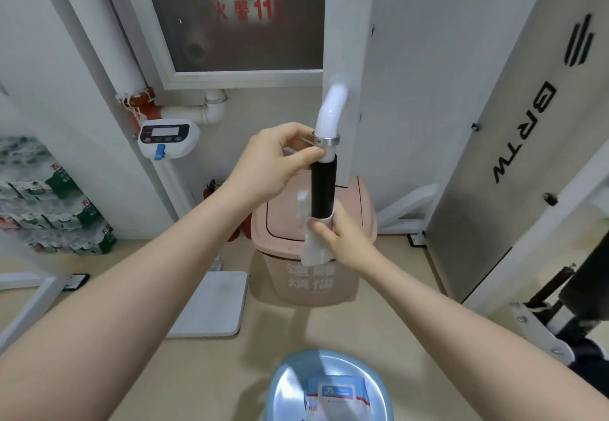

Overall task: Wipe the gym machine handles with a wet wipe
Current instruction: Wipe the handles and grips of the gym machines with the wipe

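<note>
A gym machine handle with a black foam grip hangs from a curved white tube with a metal collar. My left hand grips the tube just under the collar, at the top of the black grip. My right hand holds a white wet wipe wrapped round the bottom end of the black grip; loose ends of the wipe stick out above and below my fingers.
A pink swing-lid bin stands directly below the handle. A blue basin holding a wipes pack sits near the bottom edge. The grey machine panel fills the right side. A white scale with its display post stands at the left.
</note>
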A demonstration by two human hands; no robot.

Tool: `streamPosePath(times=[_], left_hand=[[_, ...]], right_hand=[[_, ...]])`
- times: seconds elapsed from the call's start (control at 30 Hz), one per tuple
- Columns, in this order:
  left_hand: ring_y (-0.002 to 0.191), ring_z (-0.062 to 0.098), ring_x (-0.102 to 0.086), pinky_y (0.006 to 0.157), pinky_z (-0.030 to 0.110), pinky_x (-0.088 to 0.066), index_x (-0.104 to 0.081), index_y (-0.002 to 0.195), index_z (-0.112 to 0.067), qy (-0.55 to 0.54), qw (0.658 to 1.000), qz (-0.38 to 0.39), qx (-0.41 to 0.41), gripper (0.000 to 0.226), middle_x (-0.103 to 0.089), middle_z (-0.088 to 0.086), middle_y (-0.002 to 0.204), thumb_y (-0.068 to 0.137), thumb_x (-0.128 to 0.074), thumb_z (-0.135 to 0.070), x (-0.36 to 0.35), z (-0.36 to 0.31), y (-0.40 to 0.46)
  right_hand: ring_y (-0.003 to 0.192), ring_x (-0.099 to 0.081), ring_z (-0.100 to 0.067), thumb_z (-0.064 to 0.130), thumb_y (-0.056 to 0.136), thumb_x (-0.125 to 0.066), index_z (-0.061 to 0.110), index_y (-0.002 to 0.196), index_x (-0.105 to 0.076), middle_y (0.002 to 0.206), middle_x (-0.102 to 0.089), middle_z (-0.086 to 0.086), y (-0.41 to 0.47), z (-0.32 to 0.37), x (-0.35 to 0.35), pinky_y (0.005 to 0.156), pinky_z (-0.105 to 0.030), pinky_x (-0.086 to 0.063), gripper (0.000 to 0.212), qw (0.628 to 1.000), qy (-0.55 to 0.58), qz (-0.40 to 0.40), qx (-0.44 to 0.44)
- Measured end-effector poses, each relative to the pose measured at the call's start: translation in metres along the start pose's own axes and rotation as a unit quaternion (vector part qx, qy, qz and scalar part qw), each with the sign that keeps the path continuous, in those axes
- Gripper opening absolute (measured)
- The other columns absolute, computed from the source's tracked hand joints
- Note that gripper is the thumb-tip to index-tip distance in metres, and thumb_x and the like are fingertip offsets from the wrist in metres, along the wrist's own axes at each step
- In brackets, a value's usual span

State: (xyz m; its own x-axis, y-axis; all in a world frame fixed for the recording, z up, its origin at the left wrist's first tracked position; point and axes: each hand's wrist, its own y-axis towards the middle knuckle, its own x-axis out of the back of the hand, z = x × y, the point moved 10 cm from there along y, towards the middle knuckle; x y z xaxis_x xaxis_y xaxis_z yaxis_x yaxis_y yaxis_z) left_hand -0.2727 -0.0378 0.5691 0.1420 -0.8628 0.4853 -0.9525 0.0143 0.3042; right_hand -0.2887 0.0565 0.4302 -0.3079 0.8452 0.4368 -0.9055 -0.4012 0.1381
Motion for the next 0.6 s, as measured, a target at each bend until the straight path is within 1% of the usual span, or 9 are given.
streamPosePath(times=[0.07,0.1,0.2,0.27,0.33,0.37,0.43,0.5,0.6], left_hand=[[0.083,0.012,-0.065,0.077,0.019,-0.050,-0.064,0.101,-0.019,-0.006,1.000,0.000,-0.006,0.016,-0.067,-0.005,0.090,0.085,-0.064,-0.016,-0.001,0.003,0.001],[0.086,0.013,-0.064,0.081,0.024,-0.050,-0.064,0.101,-0.020,-0.006,1.000,-0.004,-0.010,0.016,-0.066,-0.006,0.092,0.085,-0.064,-0.017,-0.001,0.004,0.001],[0.095,0.009,-0.055,0.087,0.027,-0.042,-0.063,0.097,-0.028,0.024,0.999,-0.017,-0.018,0.016,-0.052,-0.009,0.103,0.083,-0.066,-0.022,0.000,0.006,0.005],[0.100,0.002,-0.048,0.088,0.020,-0.033,-0.061,0.095,-0.033,0.048,0.999,-0.011,-0.014,0.015,-0.046,-0.012,0.106,0.083,-0.066,-0.026,0.001,0.006,0.006],[0.092,-0.004,-0.049,0.083,0.016,-0.035,-0.061,0.095,-0.033,0.052,0.999,-0.012,-0.012,0.015,-0.045,-0.016,0.101,0.083,-0.065,-0.024,0.002,0.005,0.006],[0.091,-0.004,-0.049,0.081,0.012,-0.036,-0.061,0.097,-0.032,0.057,0.998,-0.018,-0.009,0.016,-0.045,-0.016,0.102,0.084,-0.065,-0.023,0.002,0.005,0.005],[0.097,-0.002,-0.050,0.084,0.008,-0.038,-0.060,0.098,-0.033,0.064,0.997,-0.034,0.007,0.018,-0.047,-0.016,0.106,0.084,-0.064,-0.022,0.002,0.006,0.002],[0.105,0.006,-0.053,0.092,0.019,-0.043,-0.060,0.100,-0.034,0.055,0.996,-0.058,0.026,0.019,-0.052,-0.012,0.109,0.085,-0.063,-0.022,0.002,0.008,-0.003],[0.108,0.014,-0.056,0.094,0.031,-0.046,-0.062,0.104,-0.025,0.052,0.992,-0.104,0.048,0.018,-0.061,0.000,0.112,0.087,-0.060,-0.018,0.000,0.006,-0.014]], right_hand=[[0.082,-0.052,0.005,0.019,0.093,-0.051,0.020,0.112,-0.043,0.091,-0.055,0.011,0.010,0.036,0.019,0.074,-0.010,-0.041,0.021,0.997,0.057,-0.032,0.042],[0.084,-0.052,0.007,0.016,0.093,-0.052,0.019,0.113,-0.045,0.094,-0.056,0.012,0.015,0.052,0.028,0.078,-0.009,-0.041,0.021,0.992,0.100,-0.037,0.062],[0.098,-0.059,-0.007,0.010,0.088,-0.056,0.017,0.118,-0.050,0.099,-0.063,0.009,0.025,0.084,0.035,0.092,-0.027,-0.047,0.031,0.974,0.194,0.047,0.109],[0.092,-0.060,-0.012,0.010,0.082,-0.061,0.022,0.112,-0.056,0.087,-0.065,0.010,0.029,0.083,0.027,0.085,-0.028,-0.048,0.033,0.960,0.228,0.136,0.086],[0.087,-0.055,-0.021,0.016,0.074,-0.065,0.028,0.100,-0.062,0.078,-0.061,-0.001,0.032,0.080,0.020,0.078,-0.033,-0.045,0.028,0.947,0.240,0.201,0.075],[0.087,-0.053,-0.024,0.017,0.075,-0.064,0.026,0.100,-0.063,0.077,-0.060,-0.005,0.035,0.075,0.017,0.078,-0.036,-0.044,0.027,0.943,0.236,0.223,0.071],[0.089,-0.057,-0.023,0.012,0.082,-0.062,0.018,0.110,-0.059,0.075,-0.065,0.005,0.035,0.057,0.006,0.080,-0.033,-0.046,0.029,0.942,0.198,0.264,0.056],[0.084,-0.061,-0.016,0.014,0.087,-0.063,0.018,0.111,-0.058,0.075,-0.065,0.011,0.031,0.019,-0.009,0.079,-0.031,-0.048,0.025,0.944,0.136,0.301,0.020],[0.077,-0.061,-0.008,0.021,0.085,-0.065,0.028,0.089,-0.058,0.077,-0.062,0.012,0.015,-0.032,-0.032,0.082,-0.036,-0.050,0.011,0.935,0.043,0.352,0.000]])
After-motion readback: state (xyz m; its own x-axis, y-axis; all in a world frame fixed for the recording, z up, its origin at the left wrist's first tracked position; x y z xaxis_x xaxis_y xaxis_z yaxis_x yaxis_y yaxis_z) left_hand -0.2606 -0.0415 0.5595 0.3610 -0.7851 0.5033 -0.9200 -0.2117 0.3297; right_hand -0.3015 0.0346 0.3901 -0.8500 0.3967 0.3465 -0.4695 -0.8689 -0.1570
